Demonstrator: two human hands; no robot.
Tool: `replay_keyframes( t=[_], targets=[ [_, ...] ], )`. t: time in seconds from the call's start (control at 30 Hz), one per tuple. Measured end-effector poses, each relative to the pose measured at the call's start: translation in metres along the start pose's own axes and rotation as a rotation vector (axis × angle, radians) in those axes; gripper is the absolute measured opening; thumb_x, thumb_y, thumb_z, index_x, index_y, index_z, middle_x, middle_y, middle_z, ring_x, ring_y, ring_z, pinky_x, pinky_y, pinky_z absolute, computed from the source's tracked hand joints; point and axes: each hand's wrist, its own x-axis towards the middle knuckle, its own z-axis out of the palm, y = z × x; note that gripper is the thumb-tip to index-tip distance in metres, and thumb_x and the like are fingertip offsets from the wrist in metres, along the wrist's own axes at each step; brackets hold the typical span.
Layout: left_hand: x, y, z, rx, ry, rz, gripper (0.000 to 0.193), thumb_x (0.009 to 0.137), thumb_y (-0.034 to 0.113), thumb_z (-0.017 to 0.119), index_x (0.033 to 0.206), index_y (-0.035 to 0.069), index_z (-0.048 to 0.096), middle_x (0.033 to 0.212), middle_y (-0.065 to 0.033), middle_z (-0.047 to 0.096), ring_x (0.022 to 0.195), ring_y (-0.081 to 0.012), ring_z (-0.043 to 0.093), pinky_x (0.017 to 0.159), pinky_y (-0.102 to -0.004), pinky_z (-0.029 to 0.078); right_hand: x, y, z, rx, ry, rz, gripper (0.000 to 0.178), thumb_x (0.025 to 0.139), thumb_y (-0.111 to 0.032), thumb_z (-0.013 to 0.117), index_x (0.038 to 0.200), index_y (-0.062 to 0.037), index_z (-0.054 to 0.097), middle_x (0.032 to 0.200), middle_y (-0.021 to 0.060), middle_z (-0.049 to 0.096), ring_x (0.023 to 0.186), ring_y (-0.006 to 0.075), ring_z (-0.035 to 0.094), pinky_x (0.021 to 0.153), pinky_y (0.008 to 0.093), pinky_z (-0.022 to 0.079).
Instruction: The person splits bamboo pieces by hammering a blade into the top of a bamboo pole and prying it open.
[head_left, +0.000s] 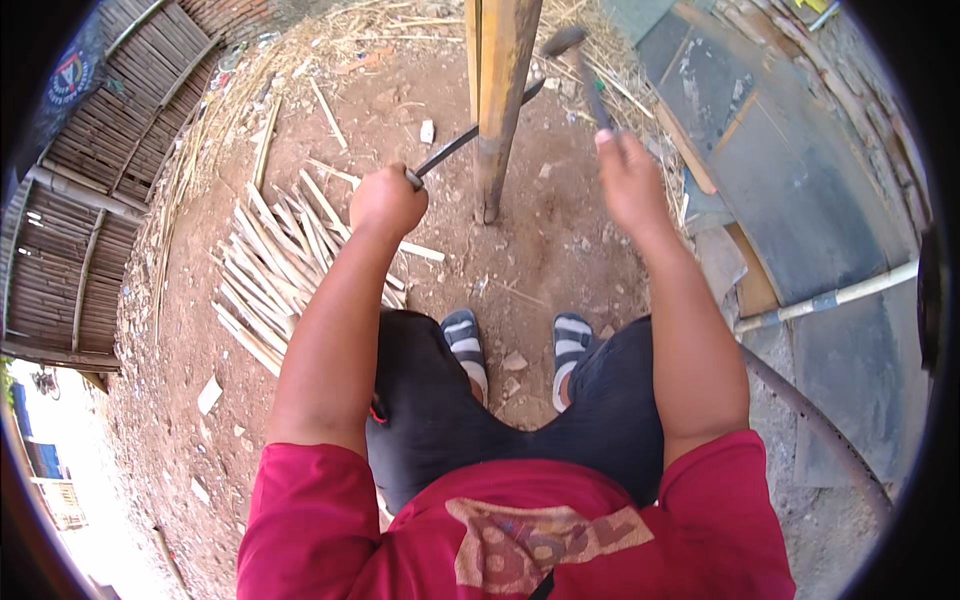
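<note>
My left hand [388, 202] is closed around the handle of a long knife [449, 149]. Its dark blade runs up and to the right, into or behind a tall piece of bamboo or wood [507, 95]; the tip shows again on the far side. That yellow-brown piece stands upright on the dirt, with a lengthwise gap dividing its upper part. Off to the right, my right hand [632, 183] grips a hammer [592, 92], its head raised and apart from the blade. Where exactly the blade meets the piece is hidden.
A heap of pale split sticks [268, 262] lies on the dirt left of my feet. Straw [365, 25] is strewn at the back. Dark flat sheets [790, 150] and a pale pole [835, 297] flank the right side; a woven bamboo wall [125, 130] stands at the left.
</note>
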Motion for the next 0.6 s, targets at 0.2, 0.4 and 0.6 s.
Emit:
replay_keyframes(
  t=[0.2, 0.4, 0.6],
  targets=[
    [0.014, 0.022, -0.006, -0.083, 0.022, 0.069, 0.027, 0.083, 0.024, 0.067, 0.103, 0.006, 0.071, 0.101, -0.0210, 0.073, 0.097, -0.0368, 0.070, 0.089, -0.0450, 0.055, 0.017, -0.024, -0.075, 0.570, 0.226, 0.125, 0.039, 0.106, -0.044, 0.051, 0.094, -0.0069, 0.057, 0.066, -0.0040, 0.047, 0.055, 0.0054, 0.042, 0.050, 0.0254, 0.035],
    [-0.001, 0.042, -0.009, -0.016, 0.012, 0.122, 0.028, 0.084, 0.026, 0.066, 0.103, 0.006, 0.070, 0.100, -0.0209, 0.072, 0.098, -0.0373, 0.069, 0.090, -0.0458, 0.055, 0.003, -0.031, -0.080, 0.317, 0.111, 0.091, 0.042, 0.105, -0.043, 0.052, 0.092, -0.0040, 0.060, 0.067, -0.0019, 0.051, 0.059, 0.0090, 0.047, 0.055, 0.0284, 0.039],
    [0.006, 0.034, -0.004, 0.018, 0.056, 0.091, 0.030, 0.084, 0.028, 0.065, 0.104, 0.006, 0.071, 0.099, -0.0228, 0.072, 0.094, -0.0393, 0.070, 0.087, -0.0475, 0.055, -0.005, -0.018, -0.076, 0.225, 0.113, 0.051, 0.043, 0.105, -0.042, 0.053, 0.092, -0.0025, 0.063, 0.069, -0.0013, 0.053, 0.061, 0.0096, 0.049, 0.057, 0.0292, 0.040]
  ],
)
